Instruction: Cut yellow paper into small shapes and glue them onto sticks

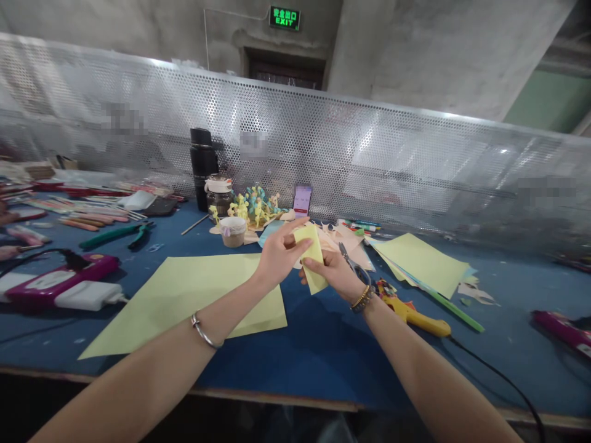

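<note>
A small folded piece of yellow paper (314, 271) is held up over the middle of the blue table. My left hand (281, 249) grips its upper left side between thumb and fingers. Lower down, my right hand (331, 269) pinches the same piece from the right, with the thumb on its front. Beneath my left forearm lies a large pale yellow sheet (184, 277), flat on the table. Scissors (353, 264) lie just behind my right hand, partly hidden by it. Beside my right wrist is a yellow glue gun (422, 319) with a black cord.
Behind my hands stand a small cup (233, 232), a jar (219, 195), a black bottle (202, 166), small yellow and blue figures (256, 206) and a phone (302, 200). Yellow sheets (422, 261) lie right; a purple power strip (60, 280) and green pliers (113, 235) left.
</note>
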{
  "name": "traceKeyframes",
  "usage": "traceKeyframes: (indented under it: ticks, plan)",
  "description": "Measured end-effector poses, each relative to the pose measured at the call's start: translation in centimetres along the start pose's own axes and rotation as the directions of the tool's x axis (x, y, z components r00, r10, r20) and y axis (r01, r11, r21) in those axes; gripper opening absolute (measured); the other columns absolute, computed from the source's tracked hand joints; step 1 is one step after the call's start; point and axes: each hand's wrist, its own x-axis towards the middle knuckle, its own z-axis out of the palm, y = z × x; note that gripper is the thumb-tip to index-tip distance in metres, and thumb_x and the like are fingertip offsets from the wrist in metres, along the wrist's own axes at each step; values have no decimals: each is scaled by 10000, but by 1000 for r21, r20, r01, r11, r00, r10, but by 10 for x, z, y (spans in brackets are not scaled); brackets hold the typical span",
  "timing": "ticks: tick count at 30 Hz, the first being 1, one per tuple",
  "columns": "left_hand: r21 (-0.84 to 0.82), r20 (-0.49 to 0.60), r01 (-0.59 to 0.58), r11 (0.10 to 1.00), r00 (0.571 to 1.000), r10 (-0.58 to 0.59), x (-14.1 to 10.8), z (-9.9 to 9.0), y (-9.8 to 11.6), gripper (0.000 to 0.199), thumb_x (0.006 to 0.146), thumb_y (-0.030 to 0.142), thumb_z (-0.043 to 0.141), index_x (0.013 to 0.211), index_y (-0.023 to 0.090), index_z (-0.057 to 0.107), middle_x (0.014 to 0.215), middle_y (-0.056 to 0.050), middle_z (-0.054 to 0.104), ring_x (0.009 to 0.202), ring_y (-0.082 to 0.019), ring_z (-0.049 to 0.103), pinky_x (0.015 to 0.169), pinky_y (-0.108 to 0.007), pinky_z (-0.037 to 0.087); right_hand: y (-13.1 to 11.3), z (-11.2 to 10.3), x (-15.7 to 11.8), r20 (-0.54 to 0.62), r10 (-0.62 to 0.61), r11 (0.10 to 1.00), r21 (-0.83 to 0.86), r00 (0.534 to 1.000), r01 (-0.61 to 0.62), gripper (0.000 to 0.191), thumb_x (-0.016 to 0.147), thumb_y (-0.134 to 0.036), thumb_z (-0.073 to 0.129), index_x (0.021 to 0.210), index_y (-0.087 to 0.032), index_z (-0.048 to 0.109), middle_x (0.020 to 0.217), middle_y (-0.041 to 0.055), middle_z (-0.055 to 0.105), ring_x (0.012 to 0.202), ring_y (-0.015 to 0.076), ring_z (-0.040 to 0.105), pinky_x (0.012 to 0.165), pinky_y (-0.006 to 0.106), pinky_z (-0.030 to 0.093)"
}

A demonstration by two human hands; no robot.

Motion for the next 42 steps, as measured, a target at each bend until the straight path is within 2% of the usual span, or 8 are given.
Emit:
traceKeyframes:
  ticks: [4,8,15,20,23,28,34,42]
  plan:
    - [-141,56,107,984,993,-100,3,0,-1,583,698,283,704,1252,211,536,731,-7,678,506,-112,551,462,-218,431,-1,0,0,-3,15,999,28,1000,-15,384,669,-498,714,822,-164,603,716,44,700,574,159,669,532,265,524]
    - [-131,143,213,968,970,-194,3,1,-8,322,659,332,732,905,130,680,601,-8,632,419,-95,497,399,-218,385,-2,0,-1,-14,20,1000,25,1000,-20,375,665,-486,723,804,-158,603,696,44,696,549,154,661,513,259,521]
    - [-280,-114,244,928,952,-285,9,-4,-12,272,591,319,770,749,122,673,711,-40,677,621,-140,607,608,-266,502,-3,-6,3,-41,16,1000,24,999,-15,328,678,-397,736,864,-153,622,732,36,689,575,134,660,521,235,539]
    - [-242,-181,230,943,944,-276,12,-12,-9,432,594,244,754,1006,169,646,846,-39,683,759,-163,642,670,-272,530,-5,-19,8,-312,-35,983,159,949,88,386,652,-297,756,995,-188,616,853,18,662,578,106,653,522,212,546]
    - [-77,-116,176,981,976,-184,12,-13,-8,588,638,201,698,1207,235,553,878,-34,678,772,-178,643,641,-291,547,-8,-25,9,-433,-65,967,195,899,164,415,637,-281,752,1015,-207,600,809,-9,632,532,91,634,503,204,535]
    - [220,34,100,970,993,-110,13,-15,-8,382,667,184,631,1049,191,648,933,-45,670,800,-172,631,678,-276,518,-11,-31,7,-499,-169,971,62,850,230,484,652,-313,728,1102,-227,571,791,-16,644,549,99,614,493,216,516]
    - [383,392,30,923,900,-192,5,-7,-4,220,701,240,620,892,149,678,833,-39,669,687,-145,590,627,-253,467,-9,-29,4,-421,-373,928,-174,827,330,466,680,-312,712,1116,-241,563,825,13,672,659,144,620,531,248,506]
    - [290,260,-4,957,963,-75,-2,0,-3,319,770,435,601,798,125,672,742,-42,655,678,-147,575,580,-229,435,-13,-17,-1,-308,-467,880,-255,829,401,449,677,-286,725,1097,-239,574,788,1,648,673,143,598,557,255,491]
